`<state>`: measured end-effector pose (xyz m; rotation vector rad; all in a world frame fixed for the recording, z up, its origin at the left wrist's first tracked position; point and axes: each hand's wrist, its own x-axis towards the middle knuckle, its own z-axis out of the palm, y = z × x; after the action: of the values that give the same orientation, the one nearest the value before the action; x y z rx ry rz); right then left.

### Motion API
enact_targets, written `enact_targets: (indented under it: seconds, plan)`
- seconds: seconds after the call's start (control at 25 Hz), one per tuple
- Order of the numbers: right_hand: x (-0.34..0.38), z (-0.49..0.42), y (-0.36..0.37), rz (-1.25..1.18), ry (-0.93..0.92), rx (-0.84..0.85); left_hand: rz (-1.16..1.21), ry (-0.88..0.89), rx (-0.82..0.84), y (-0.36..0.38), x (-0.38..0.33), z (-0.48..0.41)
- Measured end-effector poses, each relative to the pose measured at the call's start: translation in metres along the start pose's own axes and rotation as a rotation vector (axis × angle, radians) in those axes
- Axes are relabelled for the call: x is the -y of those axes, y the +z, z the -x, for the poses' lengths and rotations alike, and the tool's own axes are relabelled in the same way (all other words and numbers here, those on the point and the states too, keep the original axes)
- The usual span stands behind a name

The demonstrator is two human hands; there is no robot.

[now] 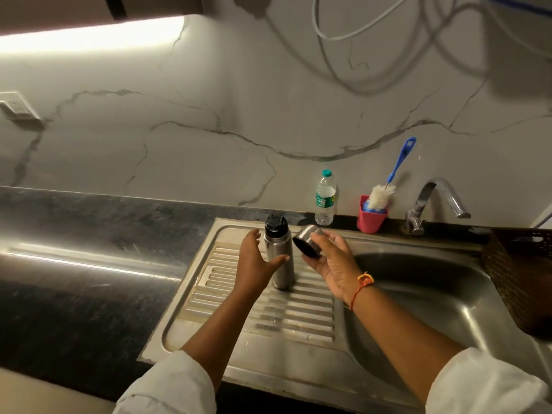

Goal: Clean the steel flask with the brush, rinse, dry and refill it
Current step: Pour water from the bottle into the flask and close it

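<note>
Steel flask stood upright on the ribbed draining board, outer cap off, black stopper seated in its neck. Left hand was just left of the flask, fingers straight and spread, gripping nothing. Its thumb crossed in front of the flask's body at mid-height; whether it touched could not be told. Right hand was just right of the flask, level with its shoulder, fingers curled round the steel cap. The cap was tilted, dark inside turned toward the flask, and close to it but apart. An orange thread band sat on the right wrist, and both forearms came out of pale sleeves. Behind the flask and to its right, a clear plastic water bottle with a green cap stood on the dark counter against the marble wall. Further right of the flask was a pink cup holding the brush — white bristles at the rim, blue handle leaning up and to the right. Right again came the chrome tap, spout over the sink basin, which lay to the flask's right and nearer the camera. A brown woven basket sat far right of the flask — at the basin's far edge. Well left of the flask, high on the wall, was a white switch plate.
</note>
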<state>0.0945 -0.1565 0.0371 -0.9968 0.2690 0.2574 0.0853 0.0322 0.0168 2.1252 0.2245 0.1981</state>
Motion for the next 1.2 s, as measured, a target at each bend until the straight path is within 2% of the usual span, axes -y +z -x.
enact_targets:
  seconds: [0.24,0.48,0.68,0.84,0.96,1.08,1.2]
  plan:
    - [0.045,-0.012,0.051,0.715,-0.451,0.196,0.102,0.031,0.018,-0.002,-0.019,-0.018]
    - [0.066,-0.022,0.079,1.448,-0.67,0.331,0.202,-0.018,0.053,0.001,-0.02,-0.016]
    - [0.073,-0.029,0.093,1.798,-0.633,0.538,0.234,-0.033,0.073,0.001,-0.014,-0.016]
    - [0.067,-0.033,0.102,1.927,-0.527,0.622,0.244,-0.045,0.074,0.001,-0.012,-0.014]
    - [0.07,-0.034,0.11,1.987,-0.477,0.587,0.235,-0.038,0.068,0.0,-0.012,-0.014]
    - [0.071,-0.038,0.115,2.108,-0.524,0.355,0.23,-0.038,0.055,0.001,-0.012,-0.014]
    - [0.063,-0.036,0.118,2.099,-0.453,0.179,0.223,-0.045,0.045,0.003,-0.011,-0.015]
